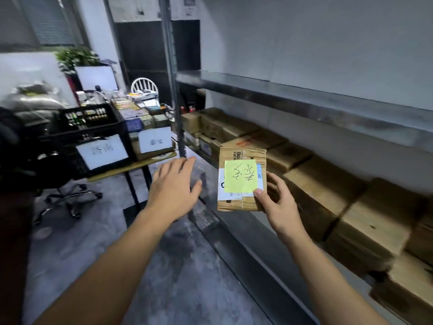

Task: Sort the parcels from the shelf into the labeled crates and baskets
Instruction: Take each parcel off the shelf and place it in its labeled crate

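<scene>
Left hand (174, 184) open, empty; right hand (278, 202), 3 o'clock, grips parcel (243, 154), note (240, 175) upward, likely for reading.

left hand (174, 184) splayed, right hand (280, 205) curled

Your parcel (243, 154) has black print near its top edge, and only "Bo" and "For" are legible. The yellow sticky note (240, 175) on it has handwritten characters, upside down to you. The white paper signs on the black crate (89, 120) and beside it are too blurry to read.
</scene>
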`<state>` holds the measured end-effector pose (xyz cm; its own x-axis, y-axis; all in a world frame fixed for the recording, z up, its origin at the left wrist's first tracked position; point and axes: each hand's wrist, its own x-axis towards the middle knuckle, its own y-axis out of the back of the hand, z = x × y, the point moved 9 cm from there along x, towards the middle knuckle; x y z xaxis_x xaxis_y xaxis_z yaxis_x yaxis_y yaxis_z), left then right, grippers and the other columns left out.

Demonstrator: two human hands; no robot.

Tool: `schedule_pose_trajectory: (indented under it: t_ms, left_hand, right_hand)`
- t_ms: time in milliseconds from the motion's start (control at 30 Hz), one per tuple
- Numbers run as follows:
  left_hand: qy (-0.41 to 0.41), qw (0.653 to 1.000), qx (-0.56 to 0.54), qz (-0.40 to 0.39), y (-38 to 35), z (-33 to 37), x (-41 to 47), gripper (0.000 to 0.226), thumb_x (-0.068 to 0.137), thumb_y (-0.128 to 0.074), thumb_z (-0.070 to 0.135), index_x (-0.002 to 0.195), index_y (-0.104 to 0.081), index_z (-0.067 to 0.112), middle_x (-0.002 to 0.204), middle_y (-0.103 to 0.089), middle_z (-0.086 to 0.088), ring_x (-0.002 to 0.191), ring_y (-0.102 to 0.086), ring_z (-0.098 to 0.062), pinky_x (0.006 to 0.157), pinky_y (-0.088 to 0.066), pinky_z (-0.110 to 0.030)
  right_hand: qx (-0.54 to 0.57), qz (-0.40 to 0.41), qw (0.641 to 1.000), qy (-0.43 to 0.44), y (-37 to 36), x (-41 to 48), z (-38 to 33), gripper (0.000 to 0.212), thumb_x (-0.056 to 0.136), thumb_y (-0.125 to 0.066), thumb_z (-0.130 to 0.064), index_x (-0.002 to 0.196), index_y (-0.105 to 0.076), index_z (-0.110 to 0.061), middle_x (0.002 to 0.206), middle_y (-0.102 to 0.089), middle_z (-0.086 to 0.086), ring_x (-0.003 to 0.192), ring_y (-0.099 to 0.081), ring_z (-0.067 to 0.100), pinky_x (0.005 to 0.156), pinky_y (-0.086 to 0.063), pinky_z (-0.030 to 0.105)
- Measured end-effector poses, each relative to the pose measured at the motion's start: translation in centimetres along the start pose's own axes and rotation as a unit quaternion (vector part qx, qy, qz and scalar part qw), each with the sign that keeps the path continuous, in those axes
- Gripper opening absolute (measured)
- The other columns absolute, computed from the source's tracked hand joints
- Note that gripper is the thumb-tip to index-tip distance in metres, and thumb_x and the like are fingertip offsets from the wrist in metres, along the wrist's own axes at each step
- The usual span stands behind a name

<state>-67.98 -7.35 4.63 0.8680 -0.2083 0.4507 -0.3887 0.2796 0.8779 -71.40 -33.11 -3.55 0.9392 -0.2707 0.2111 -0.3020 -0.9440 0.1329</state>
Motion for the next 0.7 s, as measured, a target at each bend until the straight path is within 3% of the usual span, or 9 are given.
schedule_pose_trajectory:
  t_ms: [100, 267, 433, 600, 700]
  left_hand:
    - [0.023, 0.998, 0.053, -0.006, 0.3, -6.2, 2.0, 0.06, 0.096, -0.046, 0.045, 0.151, -0.033, 0.025, 0.15, -0.041, -0.001, 0.136, -0.035, -0.026, 0.117, -0.023, -0.042]
    - [0.058, 0.994, 0.095, -0.013, 0.6, -14.0, 3.4, 0.056, 0.097, -0.045, 0.043, 0.149, -0.034, 0.024, 0.149, -0.041, -0.001, 0.136, -0.034, -0.027, 0.118, -0.022, -0.045]
    - [0.078, 0.991, 0.11, -0.006, -0.3, -19.5, 5.4, 0.053, 0.095, -0.052, 0.039, 0.143, -0.046, 0.018, 0.139, -0.052, -0.005, 0.13, -0.044, -0.03, 0.113, -0.031, -0.047]
    - [0.107, 0.987, 0.121, 0.015, -1.9, -24.4, 9.3, 0.056, 0.089, -0.047, 0.04, 0.138, -0.054, 0.013, 0.132, -0.059, -0.008, 0.122, -0.051, -0.032, 0.106, -0.037, -0.049]
    - [0.123, 0.984, 0.125, 0.03, -2.7, -26.8, 12.6, 0.056, 0.089, -0.05, 0.039, 0.137, -0.054, 0.011, 0.133, -0.059, -0.011, 0.122, -0.051, -0.035, 0.105, -0.038, -0.051]
  right_hand:
    - [0.01, -0.017, 1.0, 0.016, -5.8, 3.2, -0.9, 0.05, 0.091, -0.072, -0.042, 0.132, -0.049, -0.057, 0.137, -0.061, -0.011, 0.124, -0.061, 0.014, 0.102, -0.053, 0.051]
    - [0.021, -0.066, 0.997, 0.035, -14.3, 7.5, -1.2, 0.06, 0.087, -0.071, -0.043, 0.143, -0.05, -0.036, 0.138, -0.061, -0.007, 0.124, -0.059, 0.007, 0.104, -0.052, 0.05]
    - [0.021, -0.111, 0.992, 0.049, -21.2, 11.3, -1.3, 0.053, 0.097, -0.067, -0.027, 0.145, -0.045, -0.034, 0.135, -0.056, -0.013, 0.106, -0.055, -0.02, 0.089, -0.053, 0.022]
    - [0.025, -0.139, 0.989, 0.046, -27.2, 17.3, -0.3, 0.051, 0.097, -0.067, -0.025, 0.141, -0.046, -0.041, 0.123, -0.054, -0.028, 0.109, -0.056, -0.01, 0.099, -0.053, 0.037]
    - [0.034, -0.145, 0.988, 0.043, -29.9, 21.5, -0.1, 0.051, 0.097, -0.067, -0.024, 0.142, -0.046, -0.04, 0.128, -0.056, -0.019, 0.112, -0.058, -0.002, 0.101, -0.054, 0.044]
